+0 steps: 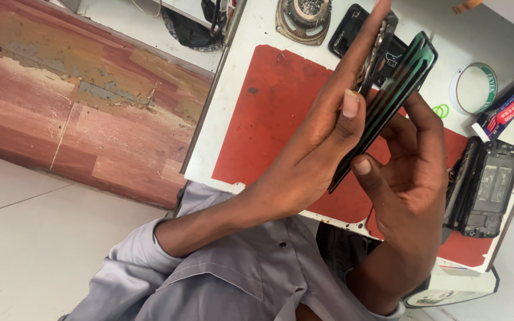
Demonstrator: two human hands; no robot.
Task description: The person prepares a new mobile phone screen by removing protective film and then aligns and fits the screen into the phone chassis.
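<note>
**K:** Head view status? Where's the panel relative to the hands?

**M:** Phone screen panel (pixel 388 107) is held on edge above the red mat (pixel 269 119), long axis running from about 7 o'clock up to 1 o'clock. Left hand (pixel 328 137) lies flat along its 9 o'clock side, fingers stretched up the length, thumb pressed on the near edge. Right hand (pixel 411 178) cups it from 4 o'clock, thumb on the lower edge, fingers wrapped behind.

**K:** So both closed on it?

**M:** Yes, both are clasping the panel. A second dark piece, looks like the phone frame (pixel 382 47), sits sandwiched just beside it under the left fingers; can't tell whether the two are joined.

**K:** Which hand's nearer the bottom corner?

**M:** Right thumb, touching close to it. Left covers the middle and top.

**K:** Anything around?

**M:** Opened phone body (pixel 486 187) at 3 o'clock on the mat edge, tape roll (pixel 474 89) and glue tube (pixel 507 110) at 2 o'clock, speaker (pixel 304 21) at 12. All well apart from the hands.
</note>
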